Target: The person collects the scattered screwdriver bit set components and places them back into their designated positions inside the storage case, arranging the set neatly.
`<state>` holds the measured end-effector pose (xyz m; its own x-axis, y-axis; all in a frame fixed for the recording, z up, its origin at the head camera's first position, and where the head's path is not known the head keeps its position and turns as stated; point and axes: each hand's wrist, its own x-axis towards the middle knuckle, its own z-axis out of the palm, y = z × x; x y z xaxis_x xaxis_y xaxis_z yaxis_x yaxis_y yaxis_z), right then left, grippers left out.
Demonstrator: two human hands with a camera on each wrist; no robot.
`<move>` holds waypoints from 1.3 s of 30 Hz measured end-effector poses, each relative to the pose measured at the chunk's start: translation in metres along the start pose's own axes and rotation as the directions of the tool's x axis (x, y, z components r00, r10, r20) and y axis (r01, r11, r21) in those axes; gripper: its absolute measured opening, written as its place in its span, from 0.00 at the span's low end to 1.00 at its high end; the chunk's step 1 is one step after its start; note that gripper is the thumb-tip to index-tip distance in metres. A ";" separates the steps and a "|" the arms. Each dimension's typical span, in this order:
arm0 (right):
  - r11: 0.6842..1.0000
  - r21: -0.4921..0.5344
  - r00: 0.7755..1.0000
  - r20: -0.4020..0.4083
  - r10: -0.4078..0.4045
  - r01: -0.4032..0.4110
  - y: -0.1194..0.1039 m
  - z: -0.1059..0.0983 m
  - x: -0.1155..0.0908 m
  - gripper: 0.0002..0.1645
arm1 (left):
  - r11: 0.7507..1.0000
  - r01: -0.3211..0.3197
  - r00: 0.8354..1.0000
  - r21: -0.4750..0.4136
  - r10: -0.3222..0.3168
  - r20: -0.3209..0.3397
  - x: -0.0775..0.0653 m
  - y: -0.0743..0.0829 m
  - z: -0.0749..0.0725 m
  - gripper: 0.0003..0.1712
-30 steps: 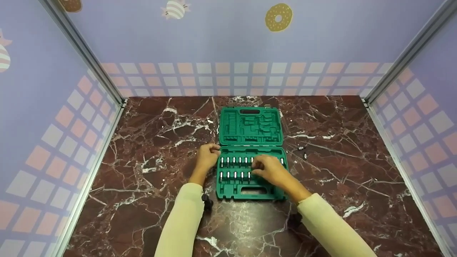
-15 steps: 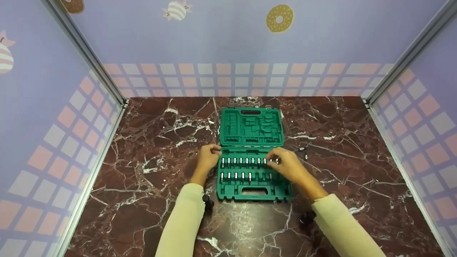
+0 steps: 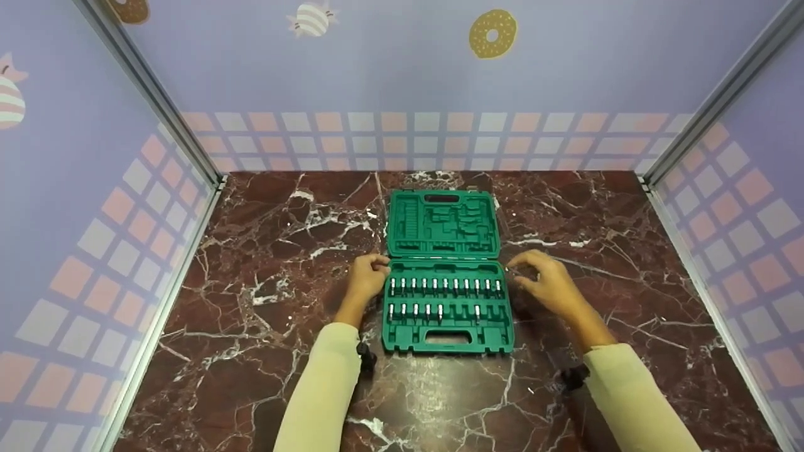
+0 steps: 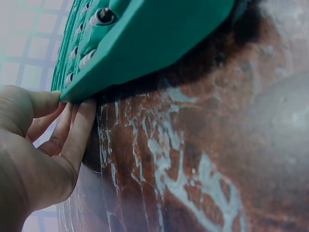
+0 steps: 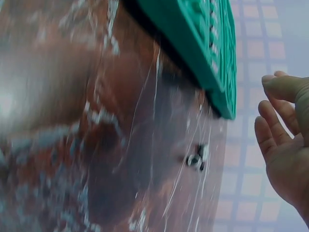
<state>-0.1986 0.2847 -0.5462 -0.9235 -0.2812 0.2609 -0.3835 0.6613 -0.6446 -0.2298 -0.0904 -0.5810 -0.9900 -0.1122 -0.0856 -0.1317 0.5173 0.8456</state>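
Note:
A green socket case [image 3: 402, 343] lies unfolded on the table, its moulded lid [image 3: 443, 226] at the back. Silver bit sockets [image 3: 434, 285] fill an upper row; several more stand in the lower row, which has a gap before one socket [image 3: 477, 312] at the right. My left hand [image 3: 367, 277] pinches the case's left edge, thumb on top and fingers against its side in the left wrist view. Right of the case, my right hand [image 3: 553, 285] hovers with loosely bent fingers and holds nothing. Beyond it, small loose sockets [image 5: 197, 158] lie on the table in the right wrist view.
The dark red marbled table [image 3: 282, 251] extends on both sides of the case. Purple panels [image 3: 402, 75] with a checked border enclose its back and sides. Black wrist mounts [image 3: 573, 378] sit under the sleeves.
My right hand has moved right, from above the socket rows to beyond the case's right edge, uncovering the rows. My left hand has stayed at the left edge.

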 end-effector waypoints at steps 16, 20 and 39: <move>0.979 -0.187 0.995 0.079 -0.068 0.082 0.042 -0.023 -0.010 0.22 | 1.000 0.016 1.000 0.002 -0.016 0.001 0.000 0.000 0.000 0.11; 0.967 -0.222 0.990 0.093 -0.106 0.125 0.051 -0.021 -0.011 0.21 | 1.000 0.014 1.000 -0.005 -0.014 0.012 0.001 -0.001 -0.001 0.11; 0.951 -0.296 0.992 0.114 -0.061 0.092 0.069 -0.011 -0.010 0.17 | 1.000 -0.007 1.000 0.008 0.007 -0.004 0.001 -0.001 0.001 0.12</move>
<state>-0.2163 0.3409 -0.5857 -0.8915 -0.3983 0.2158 -0.4523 0.8087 -0.3760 -0.2305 -0.0904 -0.5824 -0.9907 -0.1119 -0.0780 -0.1256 0.5247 0.8420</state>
